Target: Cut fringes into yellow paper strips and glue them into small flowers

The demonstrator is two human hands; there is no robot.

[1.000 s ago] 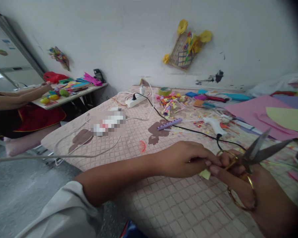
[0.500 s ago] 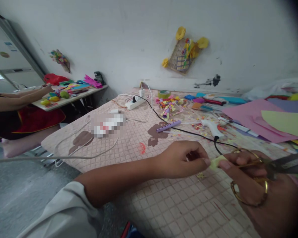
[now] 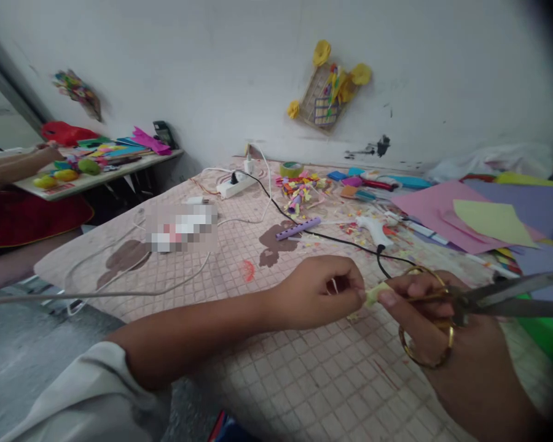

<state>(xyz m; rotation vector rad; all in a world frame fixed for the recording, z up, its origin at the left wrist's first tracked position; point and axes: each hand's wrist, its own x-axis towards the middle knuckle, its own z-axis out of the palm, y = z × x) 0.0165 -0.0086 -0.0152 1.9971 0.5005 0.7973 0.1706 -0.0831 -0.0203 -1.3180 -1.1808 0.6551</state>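
My left hand [image 3: 320, 293] pinches one end of a small pale yellow paper piece [image 3: 375, 294] above the table. Thumb and finger of my right hand [image 3: 479, 362] grip the other end of that piece. Scissors [image 3: 463, 302] with gold-coloured loop handles also stay in my right hand, a loop around its thumb. Their blades point right, away from the paper, and stand slightly apart. Behind my hands lie a purple paper tube with dark dots [image 3: 298, 229] and a white glue gun [image 3: 374, 231] with a black cord.
Paper scraps [image 3: 299, 190] and a tape roll [image 3: 292, 169] lie toward the wall. Pink paper sheets [image 3: 424, 212] are at right. A power strip [image 3: 236, 185] and white cables cross the left side. At another table [image 3: 78, 184], a person's forearms [image 3: 18, 166] show.
The whole view has swung a little to the right, so things sit further left in the picture. Both hands keep hold of the paper piece, and more of the scissor blades shows.
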